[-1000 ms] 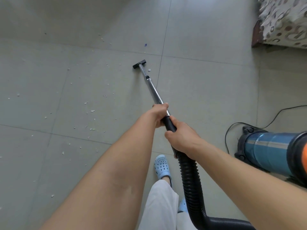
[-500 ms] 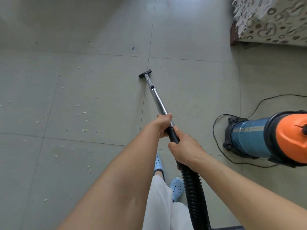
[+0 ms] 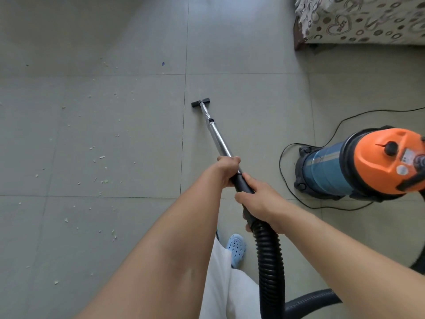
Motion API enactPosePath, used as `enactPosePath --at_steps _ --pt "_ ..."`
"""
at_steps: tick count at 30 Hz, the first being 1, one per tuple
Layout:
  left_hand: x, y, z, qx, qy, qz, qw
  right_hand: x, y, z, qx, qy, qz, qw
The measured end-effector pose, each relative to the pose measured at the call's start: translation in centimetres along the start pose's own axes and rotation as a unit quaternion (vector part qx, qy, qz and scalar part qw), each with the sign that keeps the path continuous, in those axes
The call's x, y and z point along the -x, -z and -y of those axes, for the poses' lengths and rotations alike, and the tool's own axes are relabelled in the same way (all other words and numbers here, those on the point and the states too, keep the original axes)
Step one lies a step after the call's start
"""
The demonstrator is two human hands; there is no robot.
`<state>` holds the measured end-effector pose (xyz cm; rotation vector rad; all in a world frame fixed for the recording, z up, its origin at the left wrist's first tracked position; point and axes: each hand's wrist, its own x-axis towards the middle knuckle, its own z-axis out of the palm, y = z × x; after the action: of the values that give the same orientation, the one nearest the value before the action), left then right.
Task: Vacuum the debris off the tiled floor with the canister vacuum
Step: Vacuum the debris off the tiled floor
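A chrome vacuum wand (image 3: 217, 137) slants from my hands to a small black nozzle (image 3: 200, 103) lying on the grey tiled floor (image 3: 241, 54) just right of a grout line. My left hand (image 3: 227, 169) grips the wand where the chrome meets the black handle. Just behind it, my right hand (image 3: 257, 201) grips the black handle above the ribbed hose (image 3: 270, 261). The blue canister vacuum (image 3: 358, 164) with its orange lid stands to the right. Pale debris (image 3: 101, 157) is scattered over the tiles left of the nozzle.
A black power cord (image 3: 285, 180) loops on the floor around the canister. A piece of furniture under a patterned cloth (image 3: 358, 19) stands at the top right. My white trouser leg and a light blue clog (image 3: 236, 247) are below my arms.
The nozzle has slid toward me and to the right, off the debris-strewn tile. The view has shifted, so the canister and the furniture show further into the frame.
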<state>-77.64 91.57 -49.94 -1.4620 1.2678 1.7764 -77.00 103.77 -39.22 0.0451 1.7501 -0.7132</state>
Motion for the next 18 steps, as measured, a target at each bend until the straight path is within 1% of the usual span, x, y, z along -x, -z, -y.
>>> enactPosePath --at_steps 8,13,18 --pt "-1.0 2.2 -1.3 0.013 -0.008 -0.01 1.0 -1.1 -0.2 2.8 -0.001 0.003 0.018 1.0" --pt "-3.2 4.8 -3.6 0.029 -0.016 -0.018 0.999 -3.5 -0.4 6.1 0.028 0.008 0.022 0.999" --pt "-5.4 7.7 -7.6 0.049 -0.012 -0.016 0.999 -6.5 -0.4 10.8 0.059 0.009 0.018 0.998"
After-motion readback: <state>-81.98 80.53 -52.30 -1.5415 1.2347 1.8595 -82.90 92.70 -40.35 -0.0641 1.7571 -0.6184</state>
